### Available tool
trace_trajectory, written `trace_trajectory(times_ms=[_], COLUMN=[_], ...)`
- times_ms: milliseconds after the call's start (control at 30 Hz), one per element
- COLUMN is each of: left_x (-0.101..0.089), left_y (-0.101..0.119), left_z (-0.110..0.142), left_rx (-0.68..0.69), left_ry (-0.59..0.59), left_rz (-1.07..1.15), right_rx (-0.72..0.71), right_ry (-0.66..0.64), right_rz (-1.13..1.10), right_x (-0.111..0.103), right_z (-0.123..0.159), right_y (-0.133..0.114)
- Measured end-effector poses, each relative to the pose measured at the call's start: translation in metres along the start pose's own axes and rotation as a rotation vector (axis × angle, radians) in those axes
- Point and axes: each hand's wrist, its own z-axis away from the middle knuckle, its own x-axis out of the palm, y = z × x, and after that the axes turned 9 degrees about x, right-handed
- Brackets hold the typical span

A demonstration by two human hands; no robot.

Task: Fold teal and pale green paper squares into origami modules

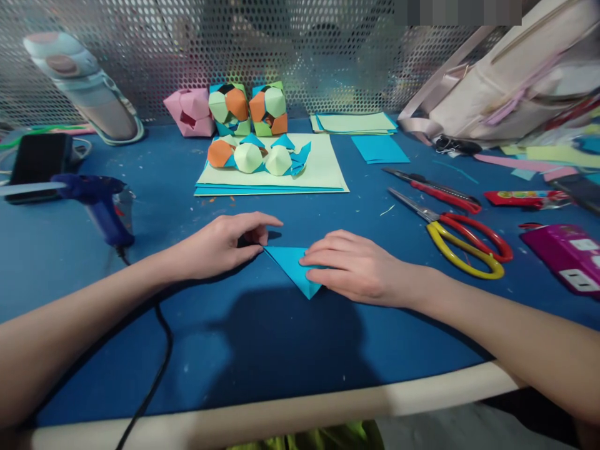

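A bright blue sheet of paper (291, 265), folded into a triangle, lies on the blue tabletop between my hands. At its left corner is my left hand (230, 240), with the thumb tip and curled fingers closed in at the point and the index finger stretched out above the table. My right hand (360, 265) covers the paper's right part, its bent fingers pressing the paper onto the table. That covered part of the paper is hidden. Beyond my hands, joined folded-paper pieces (248, 157) in orange, pale green and blue rest on a stack of paper (323, 165).
Scissors (443, 234) and a utility knife (435, 187) lie right, near a purple case (567, 256). A blue glue gun (100, 203) with its black cord (164, 337) is left. Paper models (229, 107), a bottle (89, 87) and a bag (501, 81) stand behind.
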Motion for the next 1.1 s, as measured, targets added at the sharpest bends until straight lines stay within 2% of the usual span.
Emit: trace_trajectory(times_ms=[467, 700, 800, 1100], left_x=[0.0003, -0.0001, 0.0021, 0.0087], left_y=[-0.001, -0.0006, -0.0022, -0.0067], left_z=[0.0001, -0.0006, -0.0009, -0.0007], left_rx=[0.008, -0.05, -0.064, -0.068], left_ry=[0.0, 0.061, 0.09, 0.134], left_rz=[0.018, 0.074, 0.093, 0.134], right_rx=[-0.012, 0.094, 0.124, 0.023], right_ry=[0.018, 0.184, 0.188, 0.159], right_rz=[0.065, -0.045, -0.076, -0.036], right_x=[-0.0021, -0.0012, -0.0004, 0.0024], right_z=[0.0, 0.0032, 0.0048, 0.0013], right_y=[0.0026, 0.0026, 0.0034, 0.0057])
